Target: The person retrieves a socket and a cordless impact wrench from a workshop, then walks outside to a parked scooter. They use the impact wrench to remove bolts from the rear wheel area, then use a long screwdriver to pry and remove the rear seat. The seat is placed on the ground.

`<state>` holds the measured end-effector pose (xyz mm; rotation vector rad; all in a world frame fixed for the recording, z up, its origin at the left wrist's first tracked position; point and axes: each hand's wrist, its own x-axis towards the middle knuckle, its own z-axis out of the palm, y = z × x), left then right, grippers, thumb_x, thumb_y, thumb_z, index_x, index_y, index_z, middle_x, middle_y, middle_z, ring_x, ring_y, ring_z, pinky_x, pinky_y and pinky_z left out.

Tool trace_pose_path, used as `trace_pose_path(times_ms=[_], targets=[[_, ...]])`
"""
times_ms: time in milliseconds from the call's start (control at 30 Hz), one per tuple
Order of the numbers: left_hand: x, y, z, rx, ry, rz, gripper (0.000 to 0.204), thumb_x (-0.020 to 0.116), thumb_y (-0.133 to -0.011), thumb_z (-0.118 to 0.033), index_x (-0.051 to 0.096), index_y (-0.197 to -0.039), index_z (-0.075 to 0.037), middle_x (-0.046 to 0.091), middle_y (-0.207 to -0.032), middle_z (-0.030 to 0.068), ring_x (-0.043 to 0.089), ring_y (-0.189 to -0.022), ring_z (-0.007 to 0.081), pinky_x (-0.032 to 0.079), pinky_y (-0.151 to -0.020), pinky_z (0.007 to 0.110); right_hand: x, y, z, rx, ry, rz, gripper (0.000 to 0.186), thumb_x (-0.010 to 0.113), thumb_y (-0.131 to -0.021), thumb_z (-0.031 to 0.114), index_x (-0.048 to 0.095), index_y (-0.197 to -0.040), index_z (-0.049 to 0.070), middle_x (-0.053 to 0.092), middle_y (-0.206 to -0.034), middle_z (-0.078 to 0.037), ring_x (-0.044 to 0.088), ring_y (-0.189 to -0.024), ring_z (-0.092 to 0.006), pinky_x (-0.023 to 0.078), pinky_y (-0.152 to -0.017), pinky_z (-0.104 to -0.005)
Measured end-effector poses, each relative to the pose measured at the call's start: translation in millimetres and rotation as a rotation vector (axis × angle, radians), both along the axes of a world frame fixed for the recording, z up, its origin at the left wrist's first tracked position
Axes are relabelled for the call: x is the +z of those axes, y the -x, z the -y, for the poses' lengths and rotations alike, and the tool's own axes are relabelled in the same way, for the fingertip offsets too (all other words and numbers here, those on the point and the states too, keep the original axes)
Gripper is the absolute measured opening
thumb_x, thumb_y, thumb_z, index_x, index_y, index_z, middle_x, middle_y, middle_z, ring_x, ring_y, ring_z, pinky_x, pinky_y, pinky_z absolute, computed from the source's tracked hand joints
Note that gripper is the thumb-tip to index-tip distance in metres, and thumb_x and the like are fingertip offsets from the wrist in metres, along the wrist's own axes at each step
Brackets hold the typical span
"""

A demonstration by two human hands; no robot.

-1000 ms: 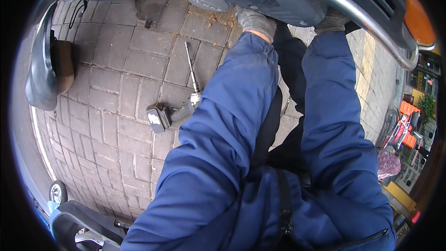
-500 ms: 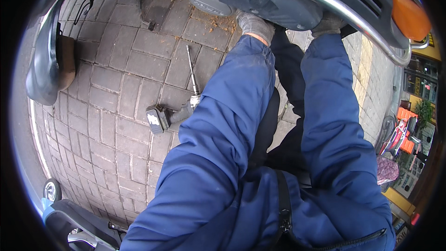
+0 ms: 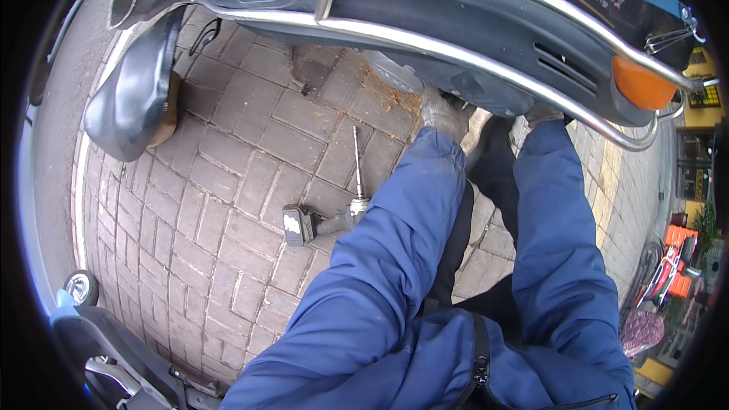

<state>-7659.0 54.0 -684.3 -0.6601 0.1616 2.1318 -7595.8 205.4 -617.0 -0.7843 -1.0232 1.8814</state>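
Note:
A dark scooter (image 3: 456, 11) with a silver tube rail (image 3: 440, 49) stands in front of me. Both my arms, in blue sleeves, reach to its lower edge. My left hand (image 3: 440, 112), in a grey glove, touches the underside between a grey oval cover (image 3: 392, 71) and a dark rounded casing (image 3: 493, 97). At the casing's right end is my right hand (image 3: 542, 112), also gloved. The scooter hides the fingers of both hands. A cordless drill (image 3: 349, 219) with a long thin bit (image 3: 357, 159) lies on the paving, left of my left forearm.
A glossy black curved panel (image 3: 129, 118) lies at the left, near a white kerb line. Brown crumbs (image 3: 380, 95) are scattered under the scooter. Part of another scooter (image 3: 129, 349) shows at lower left. Parked at the right is a red bike (image 3: 661, 277) with orange parts.
My view has shifted upward and left, so more of the scooter's side shows. Both hands stay at its underside; the drill has not moved on the paving.

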Motion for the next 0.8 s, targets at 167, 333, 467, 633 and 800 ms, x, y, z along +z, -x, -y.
trace_pose_path(times_ms=[167,333,467,633,800], targets=[[5.0,10.0,27.6,-0.11,0.226,-0.092,0.056,0.039,-0.09,-0.046,0.04,-0.125,-0.002,0.043,-0.125,0.0194,0.045,-0.115,0.0328,0.037,-0.097,0.052,3.3,-0.1,0.7,0.029,0.001,0.012,0.058,0.037,-0.09,0.048,0.04,-0.132,0.007,0.04,-0.137,-0.012,0.038,-0.125,-0.0291,0.029,-0.105,-0.0432],[-10.0,13.2,47.5,-0.065,0.444,-0.113,0.03,0.044,-0.086,-0.026,0.051,-0.097,0.0,0.059,-0.091,0.014,0.059,-0.088,0.0293,0.048,-0.085,0.046,0.9,-3.8,-4.9,0.062,-0.013,0.011,0.058,0.038,-0.09,0.047,0.041,-0.132,0.007,0.04,-0.136,-0.012,0.039,-0.124,-0.029,0.029,-0.105,-0.043],[-13.7,30.4,63.6,0.107,0.35,-0.129,0.029,0.048,-0.083,-0.03,0.052,-0.088,-0.002,0.061,-0.081,0.0094,0.06,-0.084,0.0283,0.049,-0.08,0.05,-2.1,-4.2,-11.5,0.077,-0.037,0.007,0.058,0.038,-0.09,0.047,0.041,-0.131,0.007,0.041,-0.136,-0.012,0.039,-0.124,-0.029,0.029,-0.104,-0.0429],[19.3,78.0,108.5,0.537,0.082,-0.045,0.045,0.055,-0.082,-0.041,0.051,-0.106,-0.003,0.049,-0.117,0.019,0.047,-0.11,0.0361,0.042,-0.092,0.053,-1.0,-2.6,-15.5,0.121,-0.043,0.002,0.057,0.039,-0.09,0.046,0.042,-0.131,0.007,0.042,-0.135,-0.012,0.04,-0.123,-0.0289,0.03,-0.104,-0.0427],[66.2,115.8,116.1,0.526,0.042,-0.253,0.072,0.063,-0.078,-0.045,0.035,-0.13,-0.002,0.035,-0.133,0.0197,0.035,-0.124,0.0364,0.029,-0.103,0.054,-0.5,-3.1,-20.6,0.167,-0.047,-0.005,0.057,0.04,-0.089,0.046,0.042,-0.131,0.007,0.042,-0.135,-0.012,0.041,-0.123,-0.0288,0.03,-0.104,-0.0425]])
